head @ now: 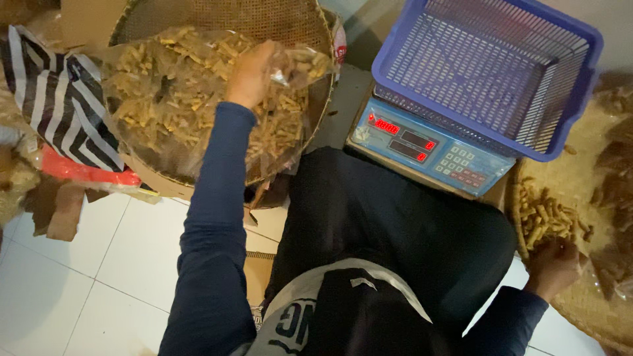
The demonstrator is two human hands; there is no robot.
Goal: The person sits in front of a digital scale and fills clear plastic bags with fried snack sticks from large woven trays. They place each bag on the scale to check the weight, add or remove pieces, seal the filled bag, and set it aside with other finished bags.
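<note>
My left hand (250, 72) reaches forward into a large clear plastic bag (165, 92) full of yellow stick snacks, which lies in a round woven tray (264, 20). The fingers are curled among the snacks near the bag's mouth. My right hand (554, 264) rests low at the right on a second woven tray (580, 303), closed over a heap of the same yellow stick snacks (544, 217). Between the hands stands a blue digital scale (428, 145) with a red display, carrying an empty blue plastic basket (494, 66).
A black-and-white striped bag (59, 99) lies at the left above a red strip and torn brown cardboard (59, 204). White floor tiles (99, 277) spread at lower left. Darker brown snacks in clear plastic (616, 171) sit at the far right. My dark-trousered knees fill the centre.
</note>
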